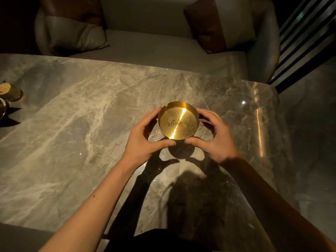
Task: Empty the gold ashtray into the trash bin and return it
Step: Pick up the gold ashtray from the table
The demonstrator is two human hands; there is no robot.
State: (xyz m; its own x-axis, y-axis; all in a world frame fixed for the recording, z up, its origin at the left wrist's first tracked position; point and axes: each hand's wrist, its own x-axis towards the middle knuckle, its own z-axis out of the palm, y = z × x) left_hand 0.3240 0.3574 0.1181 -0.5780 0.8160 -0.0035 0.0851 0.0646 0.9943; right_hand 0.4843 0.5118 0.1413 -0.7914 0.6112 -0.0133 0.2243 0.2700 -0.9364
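The round gold ashtray (178, 121) is held over the marble table (72, 124), a little above it, as its shadow falls on the stone below. Specks of ash lie on its shiny bottom. My left hand (143, 139) cups its left side, thumb under the near rim. My right hand (214, 137) cups its right side in the same way. No trash bin is in view.
A grey sofa (154, 42) with two cushions stands beyond the table's far edge. At the table's left edge sits a small holder with sticks (10, 90). Dark vertical slats (305, 39) rise at the right, with floor beside the table's right edge.
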